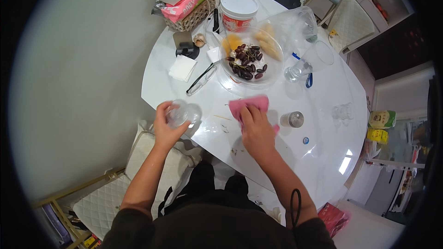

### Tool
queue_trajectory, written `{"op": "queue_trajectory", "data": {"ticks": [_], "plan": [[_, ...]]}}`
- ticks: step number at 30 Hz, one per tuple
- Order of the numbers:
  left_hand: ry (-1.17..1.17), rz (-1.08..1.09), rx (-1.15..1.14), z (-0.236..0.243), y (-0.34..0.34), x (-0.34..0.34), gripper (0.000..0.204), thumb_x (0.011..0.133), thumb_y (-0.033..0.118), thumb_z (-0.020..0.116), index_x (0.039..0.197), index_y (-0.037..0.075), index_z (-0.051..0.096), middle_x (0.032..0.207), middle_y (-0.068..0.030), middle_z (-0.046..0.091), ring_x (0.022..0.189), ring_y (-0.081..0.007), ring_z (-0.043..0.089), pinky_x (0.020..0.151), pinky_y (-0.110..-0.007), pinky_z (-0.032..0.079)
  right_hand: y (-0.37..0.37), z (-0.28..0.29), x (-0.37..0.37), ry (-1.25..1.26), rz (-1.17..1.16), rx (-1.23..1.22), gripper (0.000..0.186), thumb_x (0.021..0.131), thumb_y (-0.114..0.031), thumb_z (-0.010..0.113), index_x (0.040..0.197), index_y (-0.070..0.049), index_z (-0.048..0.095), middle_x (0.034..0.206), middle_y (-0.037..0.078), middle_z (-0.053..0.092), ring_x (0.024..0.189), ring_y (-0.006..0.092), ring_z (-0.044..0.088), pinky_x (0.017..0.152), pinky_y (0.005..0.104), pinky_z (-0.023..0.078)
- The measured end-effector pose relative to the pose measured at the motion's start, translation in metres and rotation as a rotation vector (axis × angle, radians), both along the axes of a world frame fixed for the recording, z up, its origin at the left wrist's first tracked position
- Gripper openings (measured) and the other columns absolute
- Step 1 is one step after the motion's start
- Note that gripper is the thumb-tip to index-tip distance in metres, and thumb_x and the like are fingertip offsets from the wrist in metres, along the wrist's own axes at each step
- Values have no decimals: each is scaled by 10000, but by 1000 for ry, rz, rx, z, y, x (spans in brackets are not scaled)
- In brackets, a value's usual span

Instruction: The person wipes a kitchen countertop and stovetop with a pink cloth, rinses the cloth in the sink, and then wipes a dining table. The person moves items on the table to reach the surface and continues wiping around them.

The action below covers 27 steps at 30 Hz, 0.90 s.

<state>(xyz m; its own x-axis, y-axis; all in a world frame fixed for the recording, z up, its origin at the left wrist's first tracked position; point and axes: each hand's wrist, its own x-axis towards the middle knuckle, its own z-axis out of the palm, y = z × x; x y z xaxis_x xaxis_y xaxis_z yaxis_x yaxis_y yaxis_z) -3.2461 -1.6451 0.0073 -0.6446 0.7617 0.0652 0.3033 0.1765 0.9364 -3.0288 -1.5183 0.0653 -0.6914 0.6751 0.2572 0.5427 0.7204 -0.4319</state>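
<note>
Left hand (165,124) grips a clear glass (181,113) just above the white table (323,157) edge. Right hand (256,129) presses flat, fingers spread, on a pink cloth (251,105) (fruit bowl (251,57) beyond).

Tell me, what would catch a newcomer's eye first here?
Probably the pink cloth pressed under the right hand on the white table. Next, the clear glass gripped in the left hand at the table's near edge, and beyond them a glass bowl of dark grapes.
</note>
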Motion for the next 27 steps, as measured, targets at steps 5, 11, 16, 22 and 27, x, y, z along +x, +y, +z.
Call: {"op": "queue_trajectory", "data": {"ticks": [5,11,16,22,27], "plan": [[-82,75,-33,-6,-56,-34,672,588,65,750,1147,34,378,1049,-129,539,956,-200,533,811,-306,438,52,-69,-71,-160,34,245,351,682,-25,548,1031,-14,522,975,122,550,872,257,551,711,347,470],[-233,111,-42,-19,-87,-47,642,615,-5,703,1162,33,369,1053,-102,512,976,-186,516,850,-303,429,71,-128,-100,-157,-107,486,243,716,-90,510,949,-27,540,891,99,551,803,229,554,601,337,482],[-239,110,-28,-23,-88,-50,670,593,7,726,1158,42,367,1046,-96,518,955,-178,518,818,-295,438,75,-144,-100,-204,-197,322,228,721,-77,502,937,-12,533,939,116,547,871,268,528,695,389,474],[-255,88,-18,-18,-84,-55,675,583,15,738,1150,45,372,1038,-86,524,945,-169,518,798,-287,444,45,-113,-60,-426,-65,22,296,740,-67,526,1027,4,519,1052,164,519,979,322,474,833,401,411],[-253,54,-18,-16,-86,-58,678,585,18,741,1154,44,373,1051,-95,524,955,-174,519,803,-291,443,35,-63,-53,-210,-207,-289,305,727,-76,539,1016,20,514,1064,204,512,983,378,466,875,424,365]]}}
